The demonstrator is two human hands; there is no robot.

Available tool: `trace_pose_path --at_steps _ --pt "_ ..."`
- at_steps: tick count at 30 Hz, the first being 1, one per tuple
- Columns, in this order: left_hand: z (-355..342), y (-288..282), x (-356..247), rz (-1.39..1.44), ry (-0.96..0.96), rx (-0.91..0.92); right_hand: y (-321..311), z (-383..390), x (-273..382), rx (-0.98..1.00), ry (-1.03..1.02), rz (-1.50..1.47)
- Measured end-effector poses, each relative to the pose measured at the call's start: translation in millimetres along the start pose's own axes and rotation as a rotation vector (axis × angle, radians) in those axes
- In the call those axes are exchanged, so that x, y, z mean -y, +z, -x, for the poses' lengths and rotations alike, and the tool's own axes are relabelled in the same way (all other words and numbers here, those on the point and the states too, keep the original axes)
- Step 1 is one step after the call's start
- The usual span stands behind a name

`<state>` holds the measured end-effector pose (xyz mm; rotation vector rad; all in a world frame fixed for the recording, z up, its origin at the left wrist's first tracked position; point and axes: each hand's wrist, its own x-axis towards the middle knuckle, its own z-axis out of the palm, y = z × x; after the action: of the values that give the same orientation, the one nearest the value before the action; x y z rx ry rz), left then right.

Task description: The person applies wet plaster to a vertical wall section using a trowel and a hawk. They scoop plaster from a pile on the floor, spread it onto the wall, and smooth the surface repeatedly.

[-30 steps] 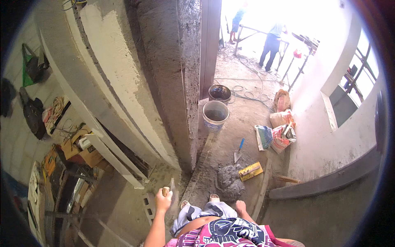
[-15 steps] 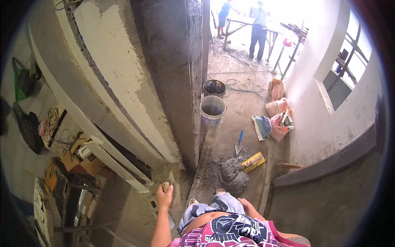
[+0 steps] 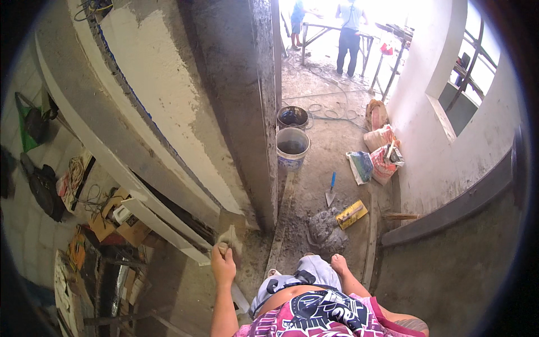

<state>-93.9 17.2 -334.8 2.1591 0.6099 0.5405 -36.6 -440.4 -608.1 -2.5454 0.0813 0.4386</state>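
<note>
My left hand [image 3: 223, 268] is closed around the stubby end of a wooden handle [image 3: 223, 247], low beside the base of the wall. The rest of that tool is mostly hidden by the hand; a pale strip [image 3: 240, 299] shows below, by the forearm. Beside my right knee, my right hand [image 3: 339, 264] is curled closed, with nothing visible in it. Ahead of my feet lies a heap of wet grey mortar [image 3: 325, 229]. A yellow float [image 3: 352, 214] rests against its right side, and a blue-handled pointed trowel [image 3: 331, 191] lies just beyond.
Two buckets [image 3: 292, 160] stand beside the pillar [image 3: 236, 106]. Several sacks [image 3: 384, 163] lean by the right wall. A cable [image 3: 331, 117] loops over the floor. Two people [image 3: 349, 39] stand near a trestle [image 3: 323, 31] far ahead. Boxes and bags [image 3: 120, 219] clutter the left.
My right hand has come up and forward beside the knee. The left hand keeps its hold on the wooden handle, slightly farther forward. The view has shifted slightly.
</note>
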Motion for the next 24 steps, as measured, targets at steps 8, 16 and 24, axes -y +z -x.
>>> trace_pose_path --at_steps 8,16,24 --pt "-29.7 -29.2 -67.8 0.687 -0.287 -0.019 -17.0 10.6 38.4 0.108 0.285 -0.279" --pt "-54.3 47.2 -80.5 1.313 -0.371 0.086 -32.2 1.2 16.9 0.104 0.173 -0.201" --pt "-51.0 70.2 -172.1 1.806 -0.433 0.164 -151.2 46.1 238.6 0.17 -0.335 -0.524"
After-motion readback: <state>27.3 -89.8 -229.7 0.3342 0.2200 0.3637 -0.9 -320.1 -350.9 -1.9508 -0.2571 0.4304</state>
